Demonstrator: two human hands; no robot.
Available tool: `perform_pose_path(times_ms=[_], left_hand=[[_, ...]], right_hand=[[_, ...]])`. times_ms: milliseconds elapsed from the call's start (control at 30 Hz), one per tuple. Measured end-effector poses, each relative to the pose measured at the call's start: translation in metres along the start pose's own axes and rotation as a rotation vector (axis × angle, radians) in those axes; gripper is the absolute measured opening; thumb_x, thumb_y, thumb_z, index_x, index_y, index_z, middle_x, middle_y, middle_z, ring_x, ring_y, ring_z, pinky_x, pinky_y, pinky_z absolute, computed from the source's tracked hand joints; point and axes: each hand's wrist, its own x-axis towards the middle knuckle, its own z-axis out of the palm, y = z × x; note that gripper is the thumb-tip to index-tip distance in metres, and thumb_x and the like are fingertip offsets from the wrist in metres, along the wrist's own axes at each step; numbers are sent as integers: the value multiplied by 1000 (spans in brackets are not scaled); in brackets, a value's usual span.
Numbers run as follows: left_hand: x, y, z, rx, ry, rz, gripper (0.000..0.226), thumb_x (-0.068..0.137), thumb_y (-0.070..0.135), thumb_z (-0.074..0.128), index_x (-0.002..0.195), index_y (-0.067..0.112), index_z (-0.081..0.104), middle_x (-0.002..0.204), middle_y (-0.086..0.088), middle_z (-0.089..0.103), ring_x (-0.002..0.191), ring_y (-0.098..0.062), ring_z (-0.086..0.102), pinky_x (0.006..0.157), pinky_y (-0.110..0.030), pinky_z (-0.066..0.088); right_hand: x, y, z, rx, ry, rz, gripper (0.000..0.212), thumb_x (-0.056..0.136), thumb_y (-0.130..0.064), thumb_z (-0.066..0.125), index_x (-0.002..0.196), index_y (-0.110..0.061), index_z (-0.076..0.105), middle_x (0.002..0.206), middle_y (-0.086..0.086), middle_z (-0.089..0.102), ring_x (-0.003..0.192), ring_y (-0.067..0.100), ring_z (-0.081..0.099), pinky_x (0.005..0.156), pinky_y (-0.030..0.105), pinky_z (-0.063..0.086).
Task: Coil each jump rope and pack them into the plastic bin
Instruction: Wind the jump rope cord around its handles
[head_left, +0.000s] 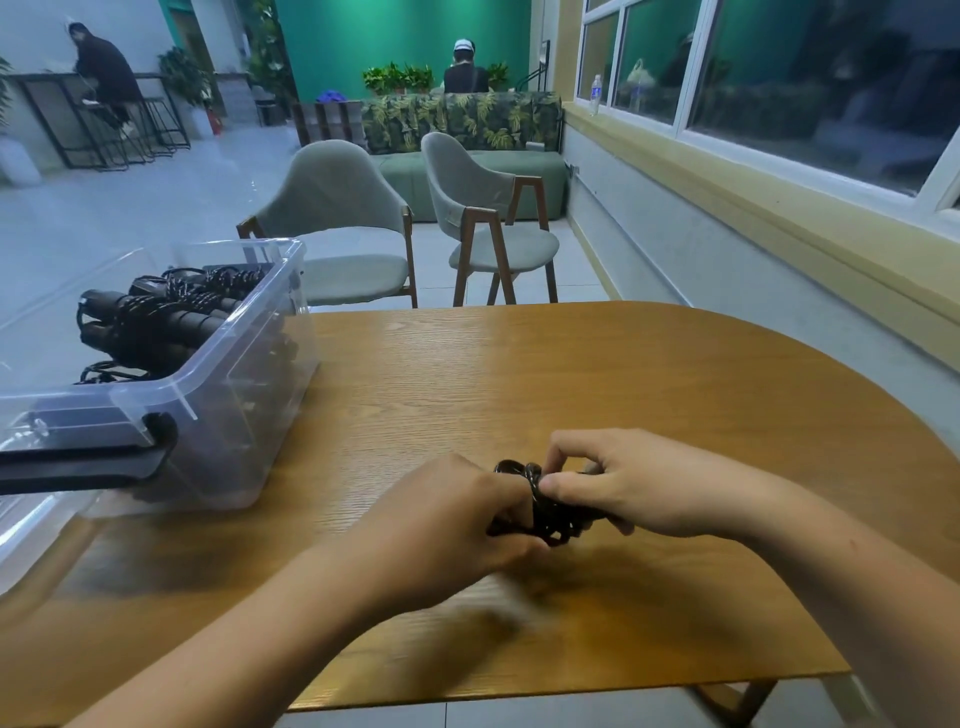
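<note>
One black jump rope (545, 512), bundled, was gripped low in the centre of the frame between two hands. The fingers of the left hand (457, 525) were curled round it, and it was pinched from above by the thumb and fingers of the right hand (623, 488). One clear plastic bin (244, 405) was seen at the left of the table (519, 374), holding coiled black ropes (156, 317) whose number could not be counted. Bare wood lay between bin and hands and out to the rounded right edge. Two chairs (337, 228) were seen beyond the far edge.
</note>
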Motion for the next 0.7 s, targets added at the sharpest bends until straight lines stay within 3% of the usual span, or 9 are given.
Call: perform_pose_path(times_ms=[167,300,500,600,700], left_hand=[[-1,-6,-18,-162,112,73,29,77,51,86,85,29,68,70,16,66,66,-5,63,55,-23,49],[-2,-12,-29,-221,213,116,36,73,51,88,87,25,67,61,11,54,57,-12,51,51,-19,36],[1,-28,-33,-348,295,66,34,83,63,73,86,29,71,70,-5,66,64,-25,59,58,-48,48],[2,-28,-31,-382,342,59,33,86,64,70,90,32,72,68,-7,61,63,-27,55,58,-49,48],[4,-23,-34,-471,354,71,29,89,60,68,90,31,73,71,-6,65,64,-27,59,60,-46,50]], right_hand=[[-6,-4,-4,133,-210,-41,23,108,-53,55,109,-34,67,94,2,79,69,13,59,66,32,45],[-8,-6,-8,272,-342,-59,27,111,-42,54,115,-19,66,103,16,77,73,21,59,59,30,36],[-15,-9,-11,478,-445,-158,22,111,-36,53,104,-17,62,95,13,74,71,29,56,55,34,30],[-17,-9,-13,610,-464,-214,20,108,-36,51,101,-20,61,93,13,73,66,26,55,54,35,27],[-13,-11,-10,748,-492,-247,23,103,-38,56,108,-16,57,97,26,73,61,27,58,49,31,29]])
